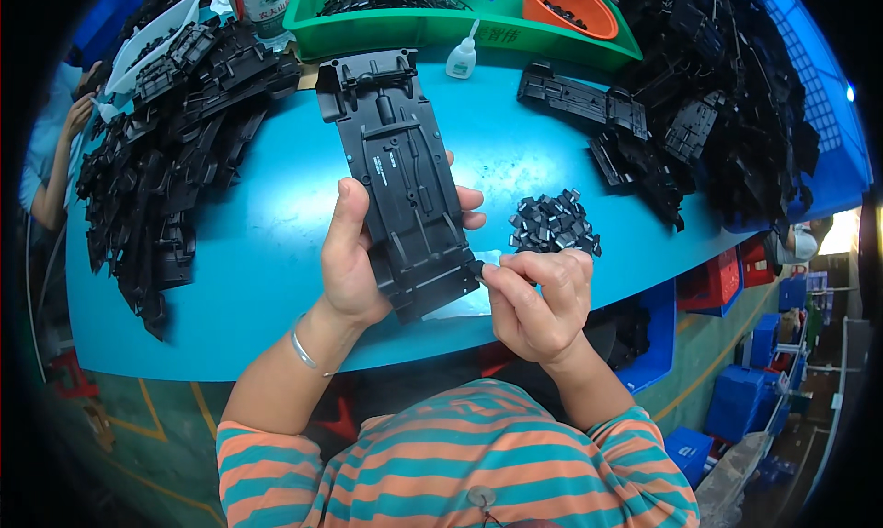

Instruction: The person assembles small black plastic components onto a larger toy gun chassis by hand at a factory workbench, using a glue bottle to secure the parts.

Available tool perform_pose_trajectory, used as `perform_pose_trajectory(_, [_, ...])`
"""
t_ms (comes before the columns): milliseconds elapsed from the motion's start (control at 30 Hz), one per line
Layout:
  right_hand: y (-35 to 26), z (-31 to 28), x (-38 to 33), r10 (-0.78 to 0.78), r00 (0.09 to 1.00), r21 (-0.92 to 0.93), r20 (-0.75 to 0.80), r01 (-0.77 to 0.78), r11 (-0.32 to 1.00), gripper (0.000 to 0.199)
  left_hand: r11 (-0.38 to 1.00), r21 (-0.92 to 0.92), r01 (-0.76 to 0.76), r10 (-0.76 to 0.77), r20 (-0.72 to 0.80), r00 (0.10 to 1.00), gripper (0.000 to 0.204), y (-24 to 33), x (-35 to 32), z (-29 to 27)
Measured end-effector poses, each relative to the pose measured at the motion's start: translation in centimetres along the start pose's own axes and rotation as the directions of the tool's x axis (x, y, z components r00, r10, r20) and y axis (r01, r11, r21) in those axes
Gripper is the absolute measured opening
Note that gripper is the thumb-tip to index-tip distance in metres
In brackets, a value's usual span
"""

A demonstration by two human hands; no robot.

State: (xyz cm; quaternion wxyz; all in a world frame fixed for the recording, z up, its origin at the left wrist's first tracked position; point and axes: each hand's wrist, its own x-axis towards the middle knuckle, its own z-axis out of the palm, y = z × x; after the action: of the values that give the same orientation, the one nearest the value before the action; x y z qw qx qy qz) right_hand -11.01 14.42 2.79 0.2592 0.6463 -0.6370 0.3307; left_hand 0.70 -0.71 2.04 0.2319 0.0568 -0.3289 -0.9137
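Note:
My left hand (348, 269) is wrapped round a long black plastic chassis part (391, 165), thumb on its left edge and fingertips showing past its right edge. The part is tilted, its ribbed face toward me, above the teal table. At its lower right corner, my right hand (543, 303) pinches a small black piece (475, 268), which touches or nearly touches the chassis edge. A heap of small black pieces (554, 223) with shiny faces lies just beyond my right hand. A clear plastic sheet or bag (469, 303) lies partly under the chassis part.
Piles of black moulded parts flank me at left (175, 160) and right (727, 96). A white dropper bottle (462, 59) stands before a green tray (368, 33) holding an orange bowl (572, 17). Blue crates (736, 399) stand right; another person's hand (81, 114) is far left.

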Motion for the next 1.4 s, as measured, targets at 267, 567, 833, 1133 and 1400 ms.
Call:
perform_pose_trajectory(267, [0.06, 0.27, -0.01, -0.014, 1.0, -0.009, 0.004, 0.014, 1.0, 0.026, 0.999, -0.036, -0.011, 0.012, 0.041, 0.999, 0.085, -0.11, -0.1, -0.04])
perform_pose_trajectory(567, [0.08, 0.14, -0.03, -0.039, 0.999, -0.037, 0.024, 0.04, 0.999, 0.025, 0.998, 0.053, -0.042, 0.039, 0.057, 0.998, 0.084, -0.38, -0.15, -0.03])
perform_pose_trajectory(833, [0.0, 0.27, -0.1, -0.045, 0.998, -0.039, 0.034, 0.047, 0.998, 0.025, 0.993, 0.107, -0.052, 0.043, 0.092, 0.995, 0.086, -0.4, -0.31, -0.07])
perform_pose_trajectory(1133, [0.05, 0.39, -0.15, -0.039, 0.999, -0.041, 0.03, 0.04, 0.998, 0.024, 0.988, 0.146, -0.047, 0.036, 0.079, 0.996, 0.091, -0.45, -0.2, 0.17])
perform_pose_trajectory(1400, [0.08, 0.28, -0.37, -0.019, 0.998, 0.005, 0.059, 0.019, 1.0, 0.033, 0.983, 0.171, -0.06, 0.049, 0.064, 0.997, 0.095, -0.68, -0.11, 0.05])
